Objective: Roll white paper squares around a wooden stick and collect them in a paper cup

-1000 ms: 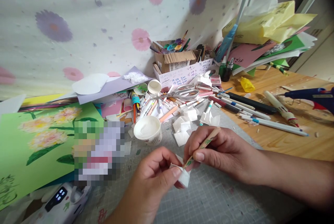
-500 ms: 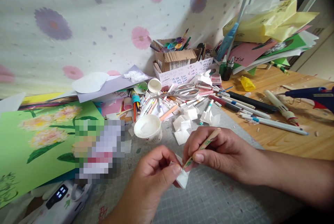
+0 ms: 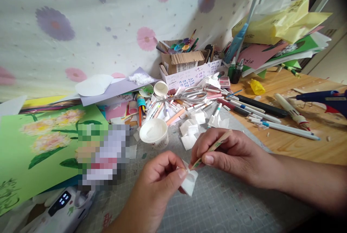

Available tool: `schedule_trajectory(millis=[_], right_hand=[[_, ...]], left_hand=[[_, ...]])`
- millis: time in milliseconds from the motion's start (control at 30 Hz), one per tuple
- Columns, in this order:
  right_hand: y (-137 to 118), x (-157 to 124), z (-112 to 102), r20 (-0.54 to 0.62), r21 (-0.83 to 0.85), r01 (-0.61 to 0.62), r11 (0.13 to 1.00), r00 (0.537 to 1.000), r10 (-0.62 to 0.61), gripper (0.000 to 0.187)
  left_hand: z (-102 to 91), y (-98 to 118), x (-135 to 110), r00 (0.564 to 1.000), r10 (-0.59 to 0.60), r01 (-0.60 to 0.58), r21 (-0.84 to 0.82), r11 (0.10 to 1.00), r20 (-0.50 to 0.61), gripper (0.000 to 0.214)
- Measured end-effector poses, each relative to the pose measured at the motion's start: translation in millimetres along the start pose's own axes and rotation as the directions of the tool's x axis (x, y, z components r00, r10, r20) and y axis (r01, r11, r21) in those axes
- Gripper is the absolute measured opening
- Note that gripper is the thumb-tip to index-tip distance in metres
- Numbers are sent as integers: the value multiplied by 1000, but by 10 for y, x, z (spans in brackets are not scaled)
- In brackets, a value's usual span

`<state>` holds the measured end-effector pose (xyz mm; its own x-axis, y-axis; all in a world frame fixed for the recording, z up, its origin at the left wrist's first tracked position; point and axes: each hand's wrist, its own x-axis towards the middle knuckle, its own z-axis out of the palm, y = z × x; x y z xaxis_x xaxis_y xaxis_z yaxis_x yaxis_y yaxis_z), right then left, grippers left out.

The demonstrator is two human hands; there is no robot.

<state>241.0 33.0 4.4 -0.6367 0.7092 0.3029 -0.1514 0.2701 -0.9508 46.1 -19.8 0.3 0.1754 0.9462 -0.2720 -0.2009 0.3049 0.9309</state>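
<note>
My left hand pinches a small folded piece of white tissue paper between thumb and fingers, just above the grey cutting mat. In my right hand a thin wooden stick is gripped like a pencil, with its tip pressed into the paper at the fold. A white paper cup stands just beyond my hands. Several loose white paper squares lie beside the cup.
Pens, markers and scissors lie scattered behind the mat. A green flower picture sits at the left, a cardboard box at the back, stacked coloured paper at the right. A blue glue gun rests on the wooden table.
The paper piece has turned a little in my left hand's fingers and the stick's tip has shifted slightly on it. Both hands stay in nearly the same place.
</note>
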Motion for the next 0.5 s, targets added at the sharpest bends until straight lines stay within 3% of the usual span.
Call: schedule_trajectory(millis=[500], right_hand=[[-21,9,19,5,17,-11,1000,1000,11,4]], left_hand=[[-51,-6,11,997,78,-78,273,959,10,17]])
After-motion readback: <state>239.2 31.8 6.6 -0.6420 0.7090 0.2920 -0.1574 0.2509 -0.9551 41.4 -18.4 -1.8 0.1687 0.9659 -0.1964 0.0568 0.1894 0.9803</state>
